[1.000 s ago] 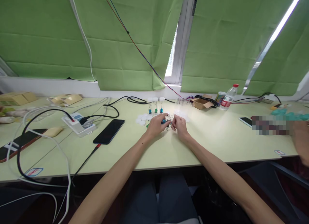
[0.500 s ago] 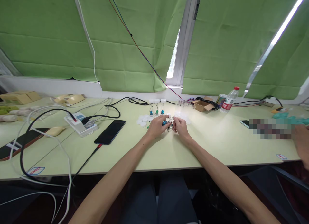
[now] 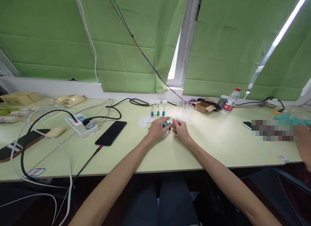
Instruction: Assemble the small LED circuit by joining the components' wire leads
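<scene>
My left hand is closed, its thumb and fingers around a small blue piece with dark and metallic bits beside it. Right up against it, my right hand is pinched; what its fingertips grip is too small to make out. Just behind stand three clear tubes with white caps, two with blue pieces inside and the middle tube with a green one. Loose white round caps lie left of my left hand. More clear tubes stand behind my right hand.
A black phone on a cable and a white power strip lie to the left. Toward the back right are an open cardboard box and a water bottle. Another person's hand is at the far right.
My right hand has shifted slightly left, bringing its fingertips up to my left fingers. My left hand stays almost where it was.
</scene>
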`<state>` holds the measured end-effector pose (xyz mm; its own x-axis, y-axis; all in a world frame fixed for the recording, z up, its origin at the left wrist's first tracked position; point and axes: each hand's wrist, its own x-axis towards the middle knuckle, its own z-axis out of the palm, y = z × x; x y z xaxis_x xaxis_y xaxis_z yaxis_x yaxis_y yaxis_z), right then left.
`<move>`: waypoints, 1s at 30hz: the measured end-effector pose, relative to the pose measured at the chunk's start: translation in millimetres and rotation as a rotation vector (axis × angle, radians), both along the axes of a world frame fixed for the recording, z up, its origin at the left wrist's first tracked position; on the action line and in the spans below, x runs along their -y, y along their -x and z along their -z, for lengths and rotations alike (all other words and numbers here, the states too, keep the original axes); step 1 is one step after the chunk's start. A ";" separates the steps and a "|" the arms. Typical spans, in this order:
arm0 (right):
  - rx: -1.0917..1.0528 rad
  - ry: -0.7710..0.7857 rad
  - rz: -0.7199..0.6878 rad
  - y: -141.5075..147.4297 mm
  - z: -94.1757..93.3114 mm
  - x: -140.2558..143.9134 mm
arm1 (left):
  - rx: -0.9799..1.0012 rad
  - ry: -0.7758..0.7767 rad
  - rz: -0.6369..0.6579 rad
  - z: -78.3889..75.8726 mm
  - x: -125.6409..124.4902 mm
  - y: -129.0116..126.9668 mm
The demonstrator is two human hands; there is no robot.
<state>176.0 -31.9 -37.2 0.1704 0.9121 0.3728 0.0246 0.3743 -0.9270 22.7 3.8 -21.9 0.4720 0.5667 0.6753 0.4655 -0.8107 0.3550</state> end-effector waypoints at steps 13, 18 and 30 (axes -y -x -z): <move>-0.029 0.091 -0.052 1.2 -1.4 3.3 | -0.016 0.004 0.002 -0.2 -2.9 0.1; -0.135 0.173 -0.105 2.0 -4.3 2.0 | 0.011 -0.014 -0.005 -2.9 -1.9 -0.6; -0.328 0.334 -0.321 -3.3 -8.7 1.4 | 0.015 -0.028 -0.007 -2.2 -2.4 1.1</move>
<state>179.3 -33.3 -28.4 -0.0769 0.9966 0.0290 -0.3515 0.0002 -0.9362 21.6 6.1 -19.6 0.4574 0.5510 0.6981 0.4661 -0.8170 0.3395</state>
